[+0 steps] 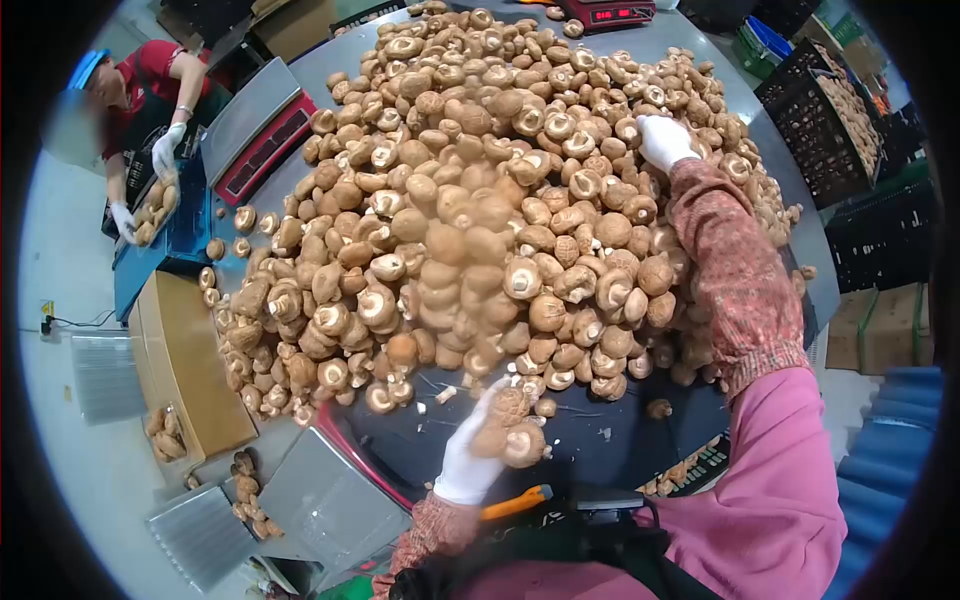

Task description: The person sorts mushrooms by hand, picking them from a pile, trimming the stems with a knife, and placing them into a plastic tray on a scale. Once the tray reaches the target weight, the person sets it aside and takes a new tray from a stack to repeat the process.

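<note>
A large heap of brown shiitake mushrooms (590, 270) covers most of the table, caps and pale stems facing many ways. My left hand (468, 460), in a white glove, is closed around a few shiitake mushrooms (522, 442) at the near edge of the heap. Stretched out to the far right side, my right hand (664, 142), also gloved, reaches among the mushrooms. Its fingers look curled, and whatever is in them is hidden. Below the left hand lies an orange-handled tool (517, 502). Small stem bits are scattered on the dark surface (590, 430).
A red weighing scale (265, 145) stands at the left and another scale (610, 12) at the back. At the upper left, a co-worker (150, 85) holds a pack of mushrooms (157, 210). Black crates (815, 120) stand at right; a grey-topped scale (330, 490) sits lower left.
</note>
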`<state>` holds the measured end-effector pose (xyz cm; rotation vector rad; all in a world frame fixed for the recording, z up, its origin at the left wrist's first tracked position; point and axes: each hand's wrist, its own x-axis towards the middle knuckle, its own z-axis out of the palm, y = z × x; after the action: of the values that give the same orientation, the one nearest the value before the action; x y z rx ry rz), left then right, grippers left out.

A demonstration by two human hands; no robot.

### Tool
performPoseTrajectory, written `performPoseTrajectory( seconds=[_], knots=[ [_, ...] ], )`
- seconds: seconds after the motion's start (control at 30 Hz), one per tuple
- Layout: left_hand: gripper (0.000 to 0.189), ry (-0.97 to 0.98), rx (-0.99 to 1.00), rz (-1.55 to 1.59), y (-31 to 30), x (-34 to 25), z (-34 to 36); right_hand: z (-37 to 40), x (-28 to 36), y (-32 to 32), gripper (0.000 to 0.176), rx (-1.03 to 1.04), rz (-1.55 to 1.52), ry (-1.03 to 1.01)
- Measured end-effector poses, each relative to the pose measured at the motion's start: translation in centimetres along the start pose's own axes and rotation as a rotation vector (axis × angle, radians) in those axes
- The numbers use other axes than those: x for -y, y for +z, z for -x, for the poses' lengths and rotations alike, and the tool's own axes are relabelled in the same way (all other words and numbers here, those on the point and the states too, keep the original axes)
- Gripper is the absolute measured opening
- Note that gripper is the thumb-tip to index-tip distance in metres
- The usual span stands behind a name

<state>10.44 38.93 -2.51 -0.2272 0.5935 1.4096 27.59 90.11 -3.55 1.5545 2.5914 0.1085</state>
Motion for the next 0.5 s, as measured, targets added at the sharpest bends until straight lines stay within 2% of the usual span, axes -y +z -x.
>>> performPoseTrajectory(
  seconds=[0.1,0.17,0.2,0.23,0.27,0.3,0.33,0.37,0.43,0.47,0.5],
  knots=[
    [0.055,0.023,0.057,0.002,0.3,-0.1,0.4,-0.3,-1.3,-2.0,0.025,-0.050,-0.298,-0.014],
    [0.054,0.101,0.118,-0.418,1.7,-0.1,0.9,0.4,-2.0,-3.2,0.034,0.082,-1.119,-0.141],
    [0.054,0.163,0.122,-0.637,2.5,-0.4,1.4,1.2,-1.5,-4.0,0.036,0.052,-1.368,-0.106],
    [0.053,0.171,0.106,-0.620,2.5,-0.6,1.7,5.0,1.2,-8.3,0.037,0.167,-1.678,0.365],
    [0.053,0.179,0.090,-0.604,2.6,-0.8,2.0,2.0,-2.2,-3.4,0.037,0.185,-1.998,0.262],
    [0.052,0.133,0.094,-0.338,1.8,-0.5,2.1,0.6,-3.1,-1.9,0.036,0.297,-2.280,-0.114],
    [0.068,0.052,0.156,-0.105,0.7,-0.4,2.4,2.3,0.0,-4.1,0.037,0.267,-2.355,-0.060],
    [0.068,0.128,0.090,-0.430,1.4,-0.5,2.7,4.4,2.4,-6.9,0.039,0.215,-2.420,0.018],
    [0.057,0.160,0.135,-0.509,1.2,-0.4,2.8,4.1,4.3,-7.7,0.050,0.307,-2.455,-0.205],
    [0.056,0.170,0.175,-0.525,0.9,-0.4,2.9,2.1,4.8,-6.0,0.054,0.086,-2.309,-0.003],
    [0.056,0.181,0.214,-0.540,0.5,-0.3,2.9,1.5,6.7,-6.7,0.048,-0.017,-2.050,0.293]
  ],
)
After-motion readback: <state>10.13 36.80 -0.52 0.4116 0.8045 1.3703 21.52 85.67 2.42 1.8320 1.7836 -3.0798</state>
